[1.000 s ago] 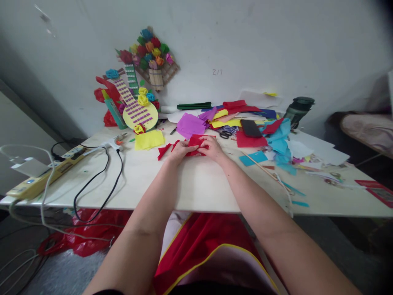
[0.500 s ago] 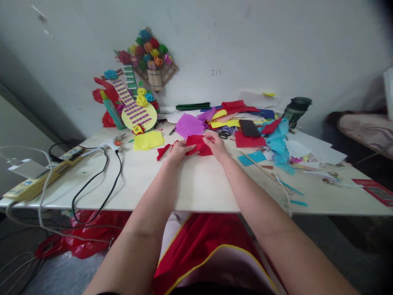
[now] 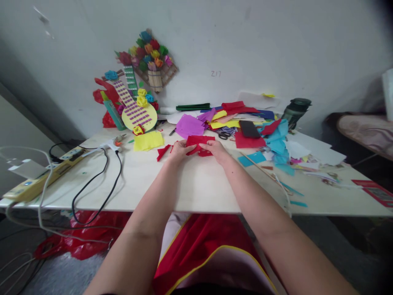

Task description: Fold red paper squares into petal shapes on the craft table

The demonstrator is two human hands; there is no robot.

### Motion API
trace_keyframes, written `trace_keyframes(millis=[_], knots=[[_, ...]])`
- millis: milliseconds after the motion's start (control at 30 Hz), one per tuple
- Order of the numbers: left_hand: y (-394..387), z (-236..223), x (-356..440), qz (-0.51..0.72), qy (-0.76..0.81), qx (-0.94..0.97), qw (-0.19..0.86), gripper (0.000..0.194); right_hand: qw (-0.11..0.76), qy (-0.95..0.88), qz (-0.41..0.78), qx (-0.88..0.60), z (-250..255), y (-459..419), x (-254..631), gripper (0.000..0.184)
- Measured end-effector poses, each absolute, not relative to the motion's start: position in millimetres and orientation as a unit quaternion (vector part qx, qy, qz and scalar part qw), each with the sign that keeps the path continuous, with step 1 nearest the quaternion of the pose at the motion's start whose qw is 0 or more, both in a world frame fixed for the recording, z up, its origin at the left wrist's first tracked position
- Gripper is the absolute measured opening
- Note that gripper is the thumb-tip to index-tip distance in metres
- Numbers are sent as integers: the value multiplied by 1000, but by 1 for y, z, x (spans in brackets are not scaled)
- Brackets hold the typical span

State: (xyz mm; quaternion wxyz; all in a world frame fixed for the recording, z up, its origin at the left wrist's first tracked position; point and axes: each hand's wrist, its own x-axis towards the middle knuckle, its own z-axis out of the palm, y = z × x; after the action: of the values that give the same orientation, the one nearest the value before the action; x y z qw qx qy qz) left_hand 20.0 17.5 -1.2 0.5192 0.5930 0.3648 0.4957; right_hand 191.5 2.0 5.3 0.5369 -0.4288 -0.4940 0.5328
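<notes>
Both hands hold a piece of red crepe paper just above the table, near its middle. My left hand grips its left side, thumb across the top. My right hand pinches its right side, with the thumb pointing in toward the left one. Left of my left hand lies a smaller folded red strip, partly hidden by that hand. Behind the paper are a purple sheet and black scissors. A yellow sheet rests to the left.
A glue gun with a black cord and a yellow power strip are at left. Paper-flower crafts lean on the wall. Coloured paper, a phone, a wooden stick and a dark bottle occupy the right.
My right hand has turned and shifted slightly down, its thumb now lying across the red paper closer to the left thumb. My left hand stays nearly in place.
</notes>
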Motion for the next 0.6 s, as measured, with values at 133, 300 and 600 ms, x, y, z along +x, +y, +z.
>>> trace_keyframes(millis=[133, 300, 600], knots=[[14, 2, 21, 492, 359, 595, 525, 34, 546, -489, 513, -447, 3, 5, 190, 39], [10, 6, 22, 483, 363, 594, 531, 38, 554, -477, 501, -463, 4, 5, 189, 38], [13, 3, 23, 490, 352, 588, 539, 46, 544, -472, 551, -423, 6, 3, 192, 38]])
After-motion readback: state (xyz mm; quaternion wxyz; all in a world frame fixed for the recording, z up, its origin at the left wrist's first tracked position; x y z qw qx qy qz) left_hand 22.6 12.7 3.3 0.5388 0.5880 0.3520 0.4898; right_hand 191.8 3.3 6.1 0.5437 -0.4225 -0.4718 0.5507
